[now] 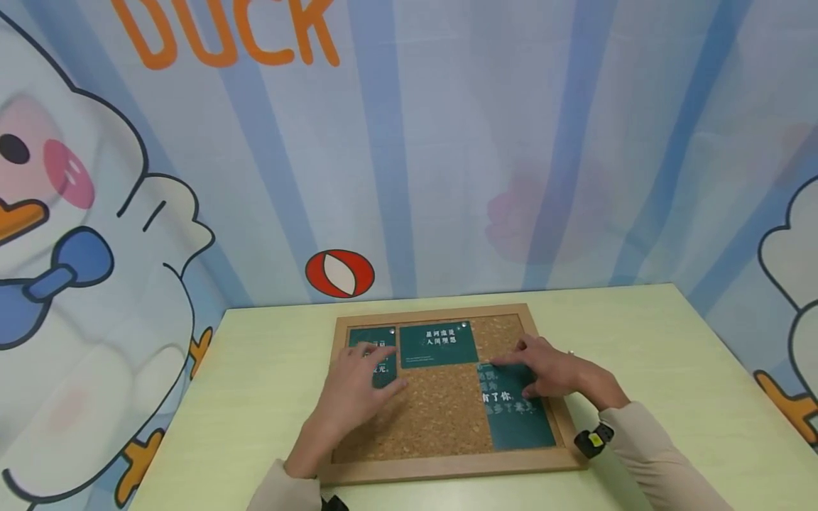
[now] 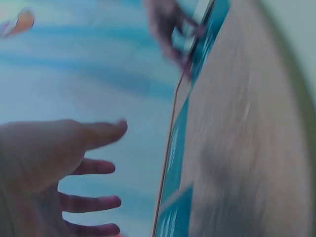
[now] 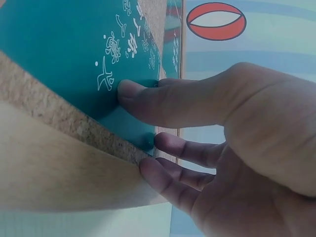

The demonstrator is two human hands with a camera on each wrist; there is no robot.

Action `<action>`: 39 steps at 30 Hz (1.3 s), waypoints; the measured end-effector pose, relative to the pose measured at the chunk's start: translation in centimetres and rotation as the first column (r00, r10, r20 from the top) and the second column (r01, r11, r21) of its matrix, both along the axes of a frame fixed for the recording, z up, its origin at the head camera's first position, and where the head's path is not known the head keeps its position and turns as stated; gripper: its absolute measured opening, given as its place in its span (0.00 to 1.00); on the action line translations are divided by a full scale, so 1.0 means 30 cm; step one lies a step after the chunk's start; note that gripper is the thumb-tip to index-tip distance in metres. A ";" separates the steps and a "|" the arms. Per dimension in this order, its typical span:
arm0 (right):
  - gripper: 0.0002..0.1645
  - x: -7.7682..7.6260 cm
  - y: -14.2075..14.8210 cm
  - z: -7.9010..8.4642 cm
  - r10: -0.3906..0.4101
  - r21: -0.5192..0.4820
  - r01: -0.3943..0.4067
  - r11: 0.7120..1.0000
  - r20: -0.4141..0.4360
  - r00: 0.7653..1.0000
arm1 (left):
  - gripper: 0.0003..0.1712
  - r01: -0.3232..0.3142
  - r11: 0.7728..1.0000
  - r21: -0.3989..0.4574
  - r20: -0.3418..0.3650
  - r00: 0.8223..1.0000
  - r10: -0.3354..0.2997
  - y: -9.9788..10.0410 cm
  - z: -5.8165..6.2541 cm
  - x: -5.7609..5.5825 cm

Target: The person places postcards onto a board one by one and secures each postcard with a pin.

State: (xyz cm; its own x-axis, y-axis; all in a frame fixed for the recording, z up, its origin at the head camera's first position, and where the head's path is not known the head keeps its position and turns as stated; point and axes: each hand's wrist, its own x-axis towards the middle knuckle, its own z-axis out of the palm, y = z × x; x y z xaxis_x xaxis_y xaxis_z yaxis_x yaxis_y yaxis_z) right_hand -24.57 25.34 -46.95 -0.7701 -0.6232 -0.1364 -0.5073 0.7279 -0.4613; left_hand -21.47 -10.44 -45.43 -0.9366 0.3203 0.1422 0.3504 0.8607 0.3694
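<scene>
A cork board [image 1: 441, 411] with a wooden frame lies on the table. At its right lies a dark green card [image 1: 520, 429] with white lettering. My right hand [image 1: 549, 365] touches this card near its upper edge: the thumb [image 3: 148, 101] rests on the card's face, and the other fingers reach to its edge. My left hand [image 1: 354, 387] hovers over the board's left side with fingers spread, holding nothing. Partly behind it is another green card [image 1: 383, 380]. A third green card [image 1: 441, 355] sits at the top middle.
Small shiny pins [image 1: 393, 331] show at the upper right corners of the left and middle cards. Pale yellow tabletop [image 1: 652, 355] surrounds the board. A striped cartoon backdrop [image 1: 447, 177] stands behind the table. Each wrist wears a dark band [image 1: 594, 440].
</scene>
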 end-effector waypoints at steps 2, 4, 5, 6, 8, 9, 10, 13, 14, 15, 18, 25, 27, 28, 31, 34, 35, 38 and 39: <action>0.38 0.000 0.001 -0.002 -0.011 0.001 0.011 1.000 0.006 1.000 | 0.38 0.102 0.994 -0.035 0.027 0.995 -0.101 0.057 0.001 0.024; 0.38 0.000 0.002 -0.003 -0.007 0.001 0.007 1.000 0.000 1.000 | 0.43 0.190 0.979 -0.070 0.073 0.980 -0.185 0.111 0.001 0.048; 0.38 0.000 0.002 -0.003 -0.007 0.001 0.007 1.000 -0.001 1.000 | 0.46 0.231 0.969 -0.082 0.101 0.970 -0.223 0.137 -0.001 0.059; 0.38 0.000 0.002 -0.005 -0.006 0.000 0.006 1.000 -0.005 1.000 | 0.48 0.269 0.958 -0.094 0.128 0.958 -0.257 0.161 -0.004 0.069; 0.38 0.000 0.003 -0.006 -0.003 0.000 0.003 1.000 -0.010 1.000 | 0.53 0.331 0.938 -0.099 0.191 0.932 -0.309 0.202 -0.008 0.086; 0.38 0.000 0.004 -0.008 -0.001 0.000 0.001 1.000 -0.013 1.000 | 0.54 0.354 0.929 -0.105 0.217 0.920 -0.326 0.220 -0.013 0.095; 0.38 -0.001 0.004 -0.009 -0.001 -0.001 0.001 1.000 -0.014 1.000 | 0.55 0.374 0.921 -0.110 0.242 0.909 -0.340 0.236 -0.016 0.103; 0.38 -0.002 0.004 -0.014 -0.004 -0.003 0.004 1.000 -0.009 1.000 | 0.57 0.420 0.898 -0.134 0.279 0.885 -0.372 0.274 -0.033 0.117; 0.38 -0.002 0.004 -0.014 -0.004 -0.003 0.004 1.000 -0.007 1.000 | 0.58 0.430 0.889 -0.158 0.273 0.884 -0.379 0.285 -0.041 0.120; 0.39 -0.003 0.004 -0.015 -0.006 -0.002 0.006 1.000 -0.005 1.000 | 0.59 0.439 0.881 -0.175 0.267 0.883 -0.387 0.295 -0.049 0.122; 0.39 0.001 0.002 -0.009 -0.016 0.002 0.016 1.000 0.002 1.000 | 0.61 0.455 0.857 -0.244 0.236 0.885 -0.402 0.323 -0.073 0.127; 0.39 0.010 0.006 -0.005 -0.021 -0.002 0.021 1.000 -0.006 1.000 | 0.59 0.427 0.840 -0.335 0.229 0.902 -0.366 0.369 -0.103 0.145; 0.39 0.010 0.008 -0.008 -0.015 -0.009 0.015 1.000 -0.011 1.000 | 0.57 0.408 0.845 -0.346 0.233 0.909 -0.345 0.376 -0.105 0.150; 0.39 0.010 0.008 -0.009 -0.013 -0.011 0.013 1.000 -0.013 1.000 | 0.56 0.399 0.851 -0.342 0.234 0.913 -0.334 0.378 -0.106 0.152; 0.39 0.008 0.009 -0.011 -0.015 -0.016 0.014 1.000 -0.015 1.000 | 0.54 0.382 0.863 -0.330 0.237 0.919 -0.316 0.384 -0.110 0.153; 0.39 0.006 0.011 -0.013 -0.011 -0.021 0.011 1.000 -0.018 1.000 | 0.52 0.376 0.871 -0.318 0.235 0.921 -0.311 0.388 -0.114 0.151; 0.39 0.005 0.013 -0.013 -0.010 -0.025 0.010 1.000 -0.021 1.000 | 0.52 0.376 0.872 -0.314 0.235 0.921 -0.312 0.388 -0.115 0.149; 0.38 0.005 0.025 -0.012 -0.020 -0.071 0.018 0.997 -0.022 1.000 | 0.52 0.375 0.873 -0.312 0.235 0.921 -0.312 0.390 -0.117 0.148; 0.37 0.006 0.032 -0.011 -0.032 -0.090 0.029 0.996 -0.029 0.999 | 0.52 0.375 0.873 -0.311 0.236 0.921 -0.311 0.391 -0.117 0.148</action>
